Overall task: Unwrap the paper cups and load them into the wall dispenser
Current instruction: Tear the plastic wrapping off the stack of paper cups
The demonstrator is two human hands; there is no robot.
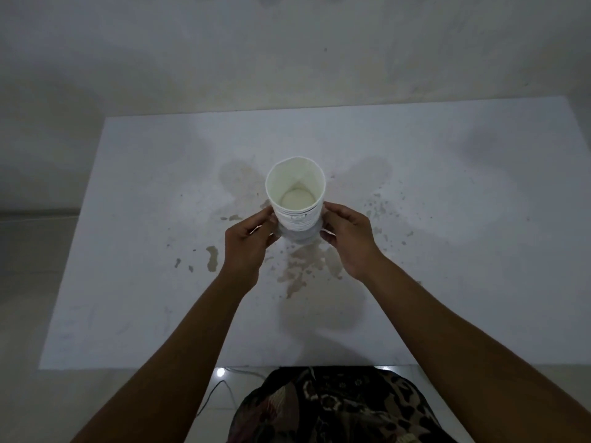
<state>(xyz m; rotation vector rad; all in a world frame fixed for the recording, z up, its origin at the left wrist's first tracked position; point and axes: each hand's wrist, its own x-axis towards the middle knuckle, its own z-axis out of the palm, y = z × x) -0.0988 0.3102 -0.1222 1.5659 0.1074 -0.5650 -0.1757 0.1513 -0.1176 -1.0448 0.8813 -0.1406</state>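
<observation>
Above the stained white table [128, 219], my left hand [248, 243] and right hand [350, 239] grip a nested stack of paper cups [295, 199] upright between them; the top cup holds nothing.

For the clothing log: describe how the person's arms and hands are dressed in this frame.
Both arms are bare from the picture's edge to the wrist: no sleeves show. The left hand and right hand wear no gloves, and no rings, watch or bracelets are visible. The only clothing in view is a dark patterned garment at the bottom of the frame.
</observation>
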